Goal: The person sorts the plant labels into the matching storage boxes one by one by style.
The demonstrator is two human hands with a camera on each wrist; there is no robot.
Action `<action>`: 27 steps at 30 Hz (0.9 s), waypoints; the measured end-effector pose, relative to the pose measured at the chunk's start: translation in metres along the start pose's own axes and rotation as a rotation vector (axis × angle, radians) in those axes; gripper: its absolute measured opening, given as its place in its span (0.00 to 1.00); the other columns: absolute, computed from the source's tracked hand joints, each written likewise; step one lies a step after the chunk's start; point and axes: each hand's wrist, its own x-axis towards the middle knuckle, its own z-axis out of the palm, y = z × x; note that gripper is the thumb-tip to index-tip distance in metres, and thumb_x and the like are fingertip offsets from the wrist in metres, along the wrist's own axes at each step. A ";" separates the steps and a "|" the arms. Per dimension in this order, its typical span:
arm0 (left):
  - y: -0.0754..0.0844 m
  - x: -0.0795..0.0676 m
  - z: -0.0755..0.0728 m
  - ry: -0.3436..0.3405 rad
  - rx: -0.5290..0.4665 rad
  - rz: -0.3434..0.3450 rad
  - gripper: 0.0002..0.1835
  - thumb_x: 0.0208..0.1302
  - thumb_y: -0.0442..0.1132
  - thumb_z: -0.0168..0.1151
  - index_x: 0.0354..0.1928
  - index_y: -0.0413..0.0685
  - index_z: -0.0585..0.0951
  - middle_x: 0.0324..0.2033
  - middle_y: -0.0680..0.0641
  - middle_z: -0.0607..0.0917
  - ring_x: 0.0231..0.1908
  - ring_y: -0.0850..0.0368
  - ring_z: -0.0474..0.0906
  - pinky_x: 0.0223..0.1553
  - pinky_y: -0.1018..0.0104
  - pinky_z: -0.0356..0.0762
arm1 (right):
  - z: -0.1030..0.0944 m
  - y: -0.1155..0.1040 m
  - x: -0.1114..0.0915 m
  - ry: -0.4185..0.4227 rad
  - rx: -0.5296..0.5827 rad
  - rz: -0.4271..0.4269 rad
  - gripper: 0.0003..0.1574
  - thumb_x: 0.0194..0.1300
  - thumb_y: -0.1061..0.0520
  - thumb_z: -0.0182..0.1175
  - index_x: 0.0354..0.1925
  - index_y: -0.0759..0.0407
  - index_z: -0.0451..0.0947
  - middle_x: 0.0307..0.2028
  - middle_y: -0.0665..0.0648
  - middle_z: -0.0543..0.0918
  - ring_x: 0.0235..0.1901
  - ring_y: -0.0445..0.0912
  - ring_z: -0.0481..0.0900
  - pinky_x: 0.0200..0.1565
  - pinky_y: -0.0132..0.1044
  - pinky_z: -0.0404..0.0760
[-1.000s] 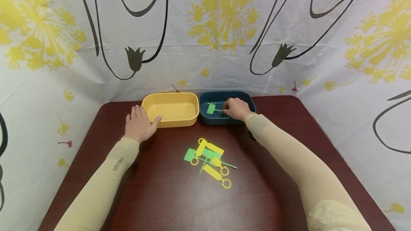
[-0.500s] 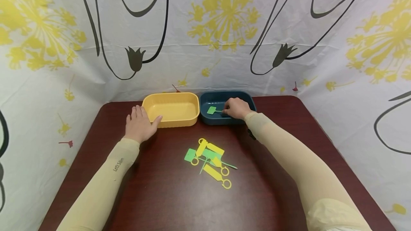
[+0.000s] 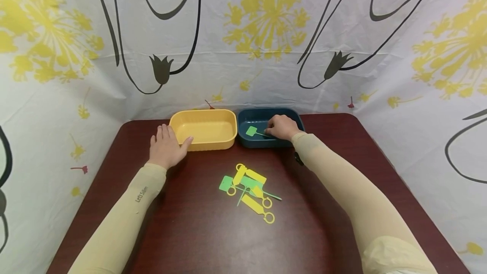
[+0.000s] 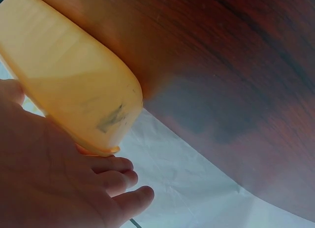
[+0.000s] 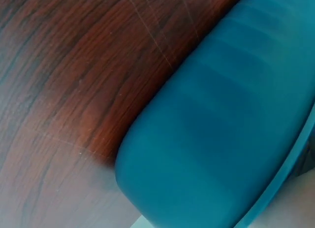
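My right hand [image 3: 283, 127] reaches over the front right of the dark blue bin [image 3: 249, 142], fingers curled down inside it. A green cable-tie tag [image 3: 251, 131] lies in that bin, square flag to the left. Its thin tail runs right, to just under my fingertips; I cannot tell whether they still pinch it. My left hand [image 3: 165, 147] rests at the near left corner of the yellow bin [image 3: 205, 146], fingers straight and thumb spread along its front. In the left wrist view, the fingers lie by the yellow bin's rim [image 4: 110, 151].
On the dark wooden table [image 3: 213, 240], in front of the bins, lies a loose pile of yellow ring-ended tags [image 3: 252, 204] and green cable-tie tags [image 3: 225, 183]. The bins stand side by side at the back edge, before a patterned white cloth [image 3: 243, 71].
The green tag has sunk slightly in the blue bin, and more of its tail now shows below my right fingertips. My left hand and the pile have stayed put.
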 end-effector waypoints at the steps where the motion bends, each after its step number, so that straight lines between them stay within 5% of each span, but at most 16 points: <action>1: -0.001 0.001 0.001 -0.001 -0.001 0.005 0.59 0.70 0.74 0.35 0.73 0.18 0.47 0.72 0.19 0.48 0.73 0.25 0.43 0.68 0.30 0.47 | -0.001 0.000 0.000 0.004 0.008 -0.001 0.13 0.70 0.46 0.64 0.46 0.49 0.88 0.40 0.50 0.85 0.35 0.47 0.81 0.37 0.46 0.80; 13: 0.000 0.000 0.001 0.010 0.007 0.006 0.58 0.71 0.73 0.36 0.73 0.19 0.47 0.72 0.20 0.49 0.73 0.26 0.43 0.68 0.31 0.47 | -0.006 -0.005 -0.008 0.027 0.048 -0.020 0.14 0.71 0.47 0.63 0.46 0.53 0.88 0.36 0.51 0.86 0.32 0.48 0.80 0.34 0.45 0.78; 27: 0.001 0.000 0.001 0.013 0.009 -0.005 0.58 0.71 0.73 0.35 0.73 0.19 0.48 0.73 0.21 0.50 0.73 0.26 0.43 0.68 0.30 0.47 | -0.014 -0.007 -0.019 0.163 0.040 -0.091 0.13 0.72 0.48 0.61 0.44 0.53 0.88 0.34 0.50 0.85 0.29 0.46 0.79 0.33 0.45 0.79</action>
